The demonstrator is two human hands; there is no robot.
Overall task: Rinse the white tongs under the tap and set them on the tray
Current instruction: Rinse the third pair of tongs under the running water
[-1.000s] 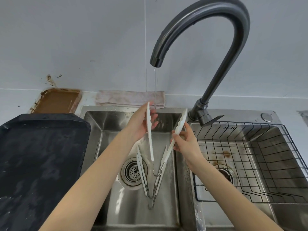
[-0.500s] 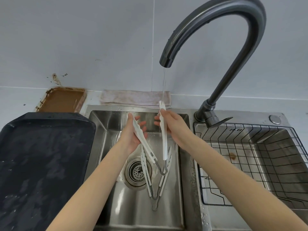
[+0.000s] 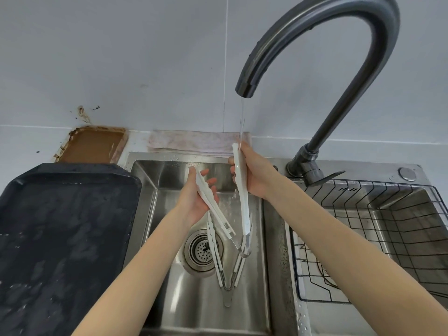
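Observation:
I hold a pair of white tongs spread apart over the left sink basin, hinge end down. My left hand grips the left arm of the tongs. My right hand grips the right arm, whose tip sits in the thin stream of water falling from the dark curved tap. A second pair of white tongs lies on the basin floor beside the drain. The black tray rests on the counter left of the sink, wet and bare.
The steel sink has a round drain strainer. A black wire basket fills the right basin. A folded cloth and a brown stained tray sit along the back wall.
The tongs' arms came closer together and shifted right; my right hand brought its arm upright under the water stream, and my left hand dropped lower.

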